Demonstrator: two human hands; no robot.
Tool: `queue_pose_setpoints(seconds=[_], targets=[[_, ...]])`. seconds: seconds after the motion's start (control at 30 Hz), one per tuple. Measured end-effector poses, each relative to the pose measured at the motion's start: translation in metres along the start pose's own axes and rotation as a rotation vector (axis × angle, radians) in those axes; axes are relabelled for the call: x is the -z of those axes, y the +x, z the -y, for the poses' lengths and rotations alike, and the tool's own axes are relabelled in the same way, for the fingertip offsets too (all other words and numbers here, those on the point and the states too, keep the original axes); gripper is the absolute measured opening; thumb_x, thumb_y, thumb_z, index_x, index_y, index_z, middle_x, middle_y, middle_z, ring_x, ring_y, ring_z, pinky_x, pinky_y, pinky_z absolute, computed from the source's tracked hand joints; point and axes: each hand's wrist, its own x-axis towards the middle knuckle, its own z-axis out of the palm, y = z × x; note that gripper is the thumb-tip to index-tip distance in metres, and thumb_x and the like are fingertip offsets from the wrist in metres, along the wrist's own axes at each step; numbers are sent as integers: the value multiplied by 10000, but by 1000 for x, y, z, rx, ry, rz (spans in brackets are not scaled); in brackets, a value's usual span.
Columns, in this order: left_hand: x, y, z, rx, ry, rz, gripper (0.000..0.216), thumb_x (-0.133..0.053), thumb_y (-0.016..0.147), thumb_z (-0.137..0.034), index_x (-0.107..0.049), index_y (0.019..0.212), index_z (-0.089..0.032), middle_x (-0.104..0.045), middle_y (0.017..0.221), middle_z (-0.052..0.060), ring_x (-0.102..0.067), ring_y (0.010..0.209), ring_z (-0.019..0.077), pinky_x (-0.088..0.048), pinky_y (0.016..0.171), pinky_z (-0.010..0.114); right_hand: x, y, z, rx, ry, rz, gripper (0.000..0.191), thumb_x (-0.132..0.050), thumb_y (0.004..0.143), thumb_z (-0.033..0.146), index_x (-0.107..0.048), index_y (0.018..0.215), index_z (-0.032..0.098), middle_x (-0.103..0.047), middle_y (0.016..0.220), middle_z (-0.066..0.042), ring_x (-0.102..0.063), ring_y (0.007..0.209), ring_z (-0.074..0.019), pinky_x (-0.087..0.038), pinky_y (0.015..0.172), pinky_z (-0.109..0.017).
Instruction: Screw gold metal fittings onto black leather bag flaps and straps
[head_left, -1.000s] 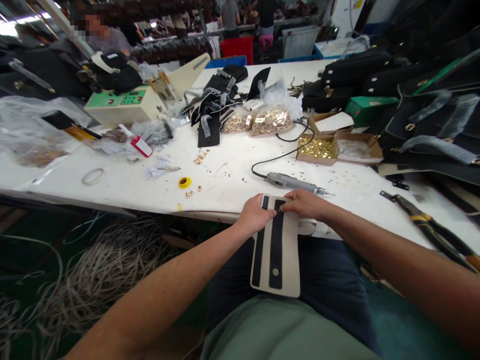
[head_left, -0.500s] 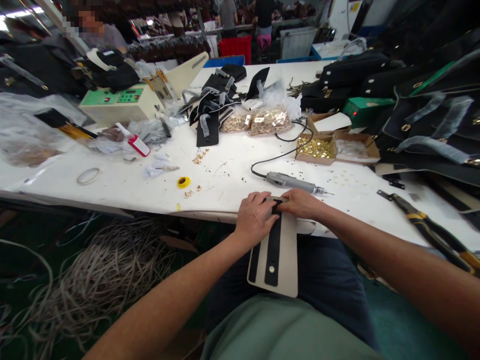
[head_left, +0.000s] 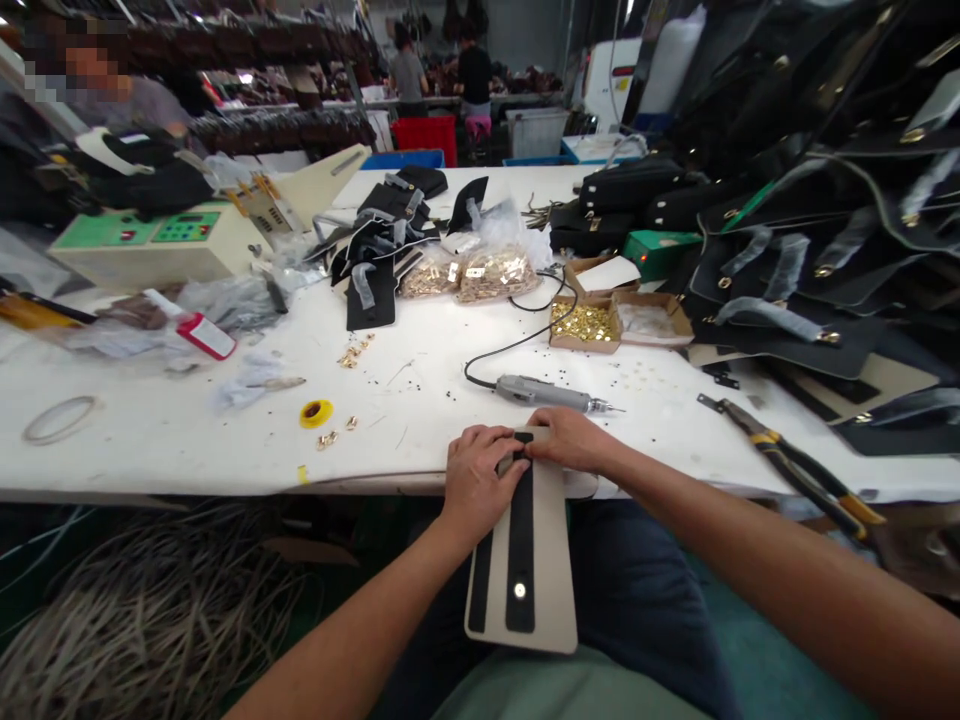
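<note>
White bench [head_left: 187, 430] spreads beyond the left hand [head_left: 480, 478] and right hand [head_left: 566, 438], both gripping a beige panel [head_left: 553, 560], grey corded tool [head_left: 544, 393] just past the right.

We see muted green shirt [head_left: 592, 692], plain cloth, only small part in view at bottom edge. Dark navy trousers [head_left: 637, 575], finer detail lost in shadow. Left hand [head_left: 480, 478] and right hand [head_left: 568, 438] bare; left forearm [head_left: 352, 612] and right forearm [head_left: 735, 530] bare too, as far as we see.

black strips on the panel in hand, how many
2: one strip along the left edge of the panel, partly hidden by the left hand; another strip nearer the middle, bearing a shiny disc.
</note>
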Motion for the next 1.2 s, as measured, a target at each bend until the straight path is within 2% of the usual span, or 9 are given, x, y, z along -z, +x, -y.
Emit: queue_pose_setpoints(seconds=[0.17,0.27,0.4,0.53,0.63,0.73,0.83,0.97,1.2], targets=[[0,3,1,-8,25,-3,176,-754,855,-252,-767,1025,-296,-745,1185,23,-592,1137,295,-451,926,490,-9,-4,-6,20,88,-124,429,-748,747,326,-684,1149,187,-726,1128,-103,-652,1028,-265,-476,866,-347],[1,6,1,-16,44,-2,172,-747,854,-257,-779,1015,-308,-752,1177,22,-599,1129,305,-460,913,497,-13,-16,-11,55,134,-272,460,-728,783,335,-654,1212,186,-694,1172,-107,-652,1019,-246,-490,895,-362],[0,7,2,-28,59,-23,161,-738,854,-259,-784,1002,-303,-759,1161,28,-604,1123,317,-466,907,504,-6,-48,-34,100,216,-522,244,-636,885,353,-695,1075,211,-700,1059,-62,-661,897,-188,-508,819,-322],[-3,6,5,-41,67,-49,150,-730,858,-280,-784,996,-301,-761,1157,32,-602,1109,316,-466,909,510,18,-73,-82,-37,177,-617,209,-603,910,375,-728,939,210,-735,922,-47,-677,843,-198,-516,791,-326],[-4,6,5,-6,75,-23,150,-727,866,-302,-784,1004,-312,-756,1178,18,-598,1136,312,-454,937,514,41,-72,-119,-179,-27,-639,224,-608,905,374,-755,977,220,-756,958,-45,-691,845,-197,-515,806,-322],[-4,7,5,19,78,-3,153,-729,870,-309,-782,1012,-328,-753,1187,-5,-590,1162,303,-444,958,503,60,-54,-140,-271,-185,-624,258,-624,889,369,-771,1063,247,-762,1045,-46,-693,879,-207,-498,795,-324],[-3,7,5,24,70,-6,163,-737,865,-302,-781,1020,-331,-752,1189,-10,-589,1167,299,-442,962,497,73,-34,-146,-298,-237,-587,252,-628,873,384,-795,1024,272,-764,1087,-47,-686,927,-235,-472,753,-329],[-2,6,3,36,59,9,166,-749,862,-296,-780,1021,-337,-752,1192,-17,-587,1168,295,-434,956,490,86,-20,-152,-313,-275,-491,209,-657,831,414,-816,893,294,-785,999,-25,-682,896,-239,-438,680,-312],[0,5,2,48,33,48,167,-779,852,-341,-776,1019,-332,-745,1209,-40,-578,1175,270,-409,964,474,100,-9,-171,-340,-315,-331,256,-679,817,467,-824,895,271,-791,897,-44,-664,787,-223,-407,657,-312]])
